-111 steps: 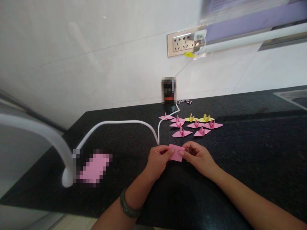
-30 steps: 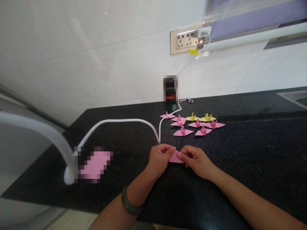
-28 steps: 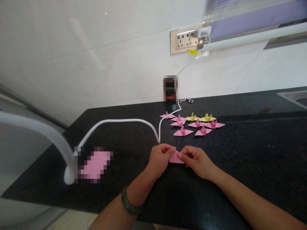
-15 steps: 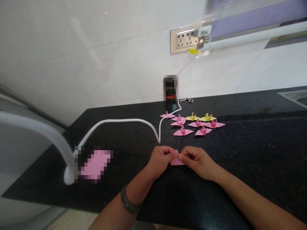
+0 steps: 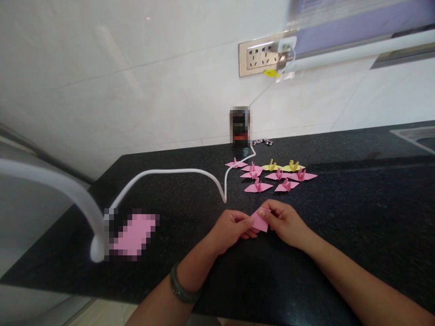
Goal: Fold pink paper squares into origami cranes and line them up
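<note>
A small folded piece of pink paper (image 5: 261, 222) is held between my two hands, low over the black counter. My left hand (image 5: 231, 229) is closed, pinching the paper's left corner between thumb and fingers. On the other side, my right hand (image 5: 286, 223) grips the upper right edge, its thumb lying on the paper's face. Just beyond my hands several folded pink paper cranes (image 5: 258, 187) stand in loose rows. Two yellow paper cranes (image 5: 292, 166) are in the back row. The fingers behind the paper are partly hidden.
A white cable (image 5: 176, 170) runs across the black counter (image 5: 163, 280) to a blurred dark device (image 5: 239, 126) against the wall. At left lies a blurred pink sheet or stack (image 5: 136, 235) beside a thick white curved tube (image 5: 68, 192). A wall socket (image 5: 260, 56) holds a plug.
The pink paper has been tilted and raised slightly. My right hand has moved up a little, its thumb now at the paper's upper edge, and more of the paper shows.
</note>
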The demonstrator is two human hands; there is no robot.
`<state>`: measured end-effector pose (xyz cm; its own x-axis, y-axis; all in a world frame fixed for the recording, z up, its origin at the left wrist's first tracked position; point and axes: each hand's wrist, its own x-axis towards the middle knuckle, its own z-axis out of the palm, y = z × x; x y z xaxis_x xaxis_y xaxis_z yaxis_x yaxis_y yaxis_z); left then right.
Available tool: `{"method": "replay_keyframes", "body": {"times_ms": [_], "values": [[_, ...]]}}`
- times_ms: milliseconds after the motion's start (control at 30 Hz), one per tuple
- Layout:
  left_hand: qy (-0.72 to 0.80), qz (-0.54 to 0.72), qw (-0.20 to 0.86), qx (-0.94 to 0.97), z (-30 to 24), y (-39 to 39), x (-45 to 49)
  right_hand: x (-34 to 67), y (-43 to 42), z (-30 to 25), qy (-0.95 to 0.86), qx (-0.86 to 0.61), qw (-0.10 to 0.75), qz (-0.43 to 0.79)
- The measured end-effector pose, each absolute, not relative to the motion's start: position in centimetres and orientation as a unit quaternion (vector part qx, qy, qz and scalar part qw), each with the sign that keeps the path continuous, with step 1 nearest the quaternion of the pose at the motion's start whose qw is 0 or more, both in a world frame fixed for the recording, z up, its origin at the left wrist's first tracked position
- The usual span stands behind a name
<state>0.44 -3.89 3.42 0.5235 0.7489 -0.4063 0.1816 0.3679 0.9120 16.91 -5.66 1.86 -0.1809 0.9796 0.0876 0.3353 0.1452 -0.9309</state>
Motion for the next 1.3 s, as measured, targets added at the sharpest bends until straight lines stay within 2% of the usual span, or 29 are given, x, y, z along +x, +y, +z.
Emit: {"method": "replay_keyframes", "body": {"times_ms": [100, 267, 367, 667, 900, 1100, 1300], "values": [[0.441, 0.204, 0.7, 0.523, 3.3, -3.9, 0.4, 17.0, -5.7, 2.1, -0.678, -0.495, 0.363, 0.405], [0.459, 0.265, 0.714, 0.456, 3.0, -3.5, 0.3, 17.0, -5.8, 1.9, -0.681, -0.475, 0.43, 0.354], [0.46, 0.299, 0.719, 0.426, 2.9, -3.2, 0.1, 17.2, -5.7, 2.2, -0.745, -0.422, 0.424, 0.294], [0.466, 0.271, 0.704, 0.462, 2.7, -3.3, 0.2, 17.3, -5.3, 1.5, -0.785, -0.409, 0.416, 0.207], [0.474, 0.245, 0.663, 0.525, 3.2, -3.7, 0.6, 17.3, -5.2, 1.4, -0.757, -0.451, 0.428, 0.2], [0.467, 0.25, 0.652, 0.542, 2.7, -3.9, 0.9, 16.7, -5.3, 1.4, -0.722, -0.482, 0.414, 0.274], [0.447, 0.247, 0.682, 0.523, 2.3, -3.9, 0.9, 16.6, -5.3, 1.3, -0.704, -0.501, 0.418, 0.281]]}}
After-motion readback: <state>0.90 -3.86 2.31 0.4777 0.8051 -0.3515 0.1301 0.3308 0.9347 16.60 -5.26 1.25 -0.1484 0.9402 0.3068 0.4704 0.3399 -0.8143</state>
